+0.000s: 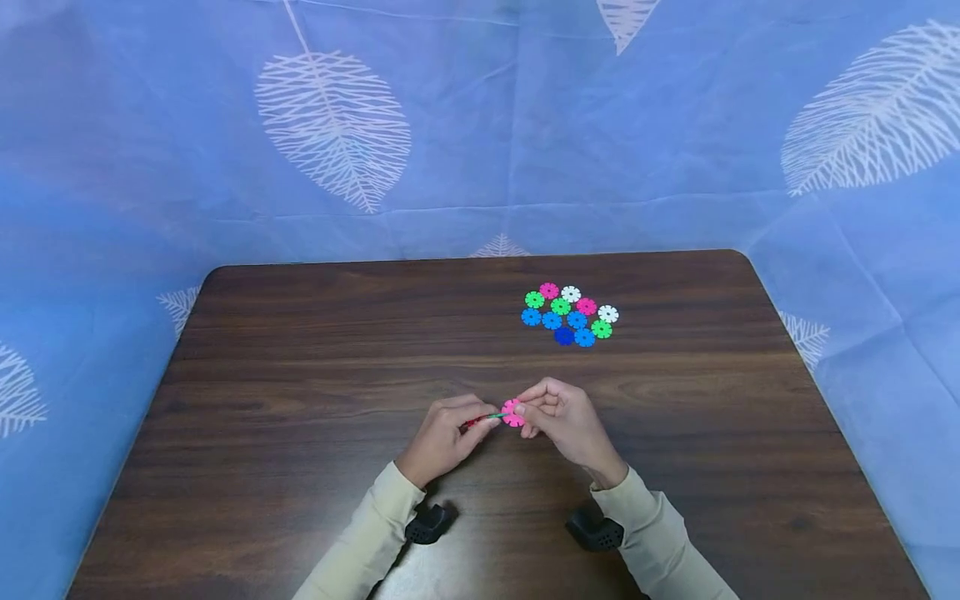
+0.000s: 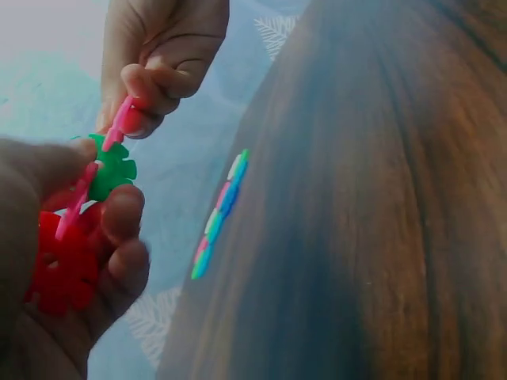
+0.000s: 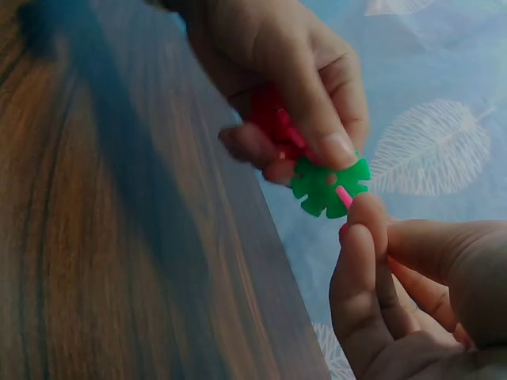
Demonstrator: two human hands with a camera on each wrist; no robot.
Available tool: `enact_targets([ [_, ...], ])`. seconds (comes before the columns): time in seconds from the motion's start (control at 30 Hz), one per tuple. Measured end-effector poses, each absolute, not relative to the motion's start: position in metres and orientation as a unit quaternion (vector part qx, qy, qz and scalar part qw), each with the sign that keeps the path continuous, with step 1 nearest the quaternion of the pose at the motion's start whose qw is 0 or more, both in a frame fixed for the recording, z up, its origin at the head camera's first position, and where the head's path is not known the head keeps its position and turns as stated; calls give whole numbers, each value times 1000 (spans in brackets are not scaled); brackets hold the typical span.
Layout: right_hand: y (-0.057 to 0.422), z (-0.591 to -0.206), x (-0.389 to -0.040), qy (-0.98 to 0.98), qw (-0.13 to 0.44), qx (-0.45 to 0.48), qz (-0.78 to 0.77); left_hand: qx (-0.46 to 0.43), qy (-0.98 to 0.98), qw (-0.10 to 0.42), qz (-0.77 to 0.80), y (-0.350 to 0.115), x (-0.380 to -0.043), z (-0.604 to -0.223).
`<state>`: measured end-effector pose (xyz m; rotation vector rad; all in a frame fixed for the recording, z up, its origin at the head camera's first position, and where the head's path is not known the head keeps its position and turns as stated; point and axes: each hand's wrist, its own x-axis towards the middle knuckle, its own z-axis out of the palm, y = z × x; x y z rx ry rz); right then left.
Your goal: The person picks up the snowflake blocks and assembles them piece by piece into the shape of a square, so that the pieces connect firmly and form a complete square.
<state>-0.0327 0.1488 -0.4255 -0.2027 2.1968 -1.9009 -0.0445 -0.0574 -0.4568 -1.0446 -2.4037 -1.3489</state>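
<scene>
Lower centre: your left hand (image 1: 446, 435) pinches the green disc (image 3: 313, 190), apparently for steadiness; your right hand (image 1: 568, 425) pinches the pink disc (image 1: 512, 421).

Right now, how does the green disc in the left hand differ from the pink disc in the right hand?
In the head view, the pink disc shows its face, while the green disc is seen edge-on. The left hand holds the green disc; the right hand pinches the pink disc. Both are round, with notches around the edge.
</scene>
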Motion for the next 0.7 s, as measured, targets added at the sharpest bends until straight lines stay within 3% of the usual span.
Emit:
enact_targets([
  [0.3,146,-421,-31,770,119,-74,-622,-303,-852,29,-426,-57,-42,-444],
  [0.53,152,-424,-36,794,140,-85,-586,-315,-846,39,-429,-61,-43,-447],
  [0.7,183,-430,-54,846,90,-55,-523,-293,-853,41,-431,-65,-44,-449],
])
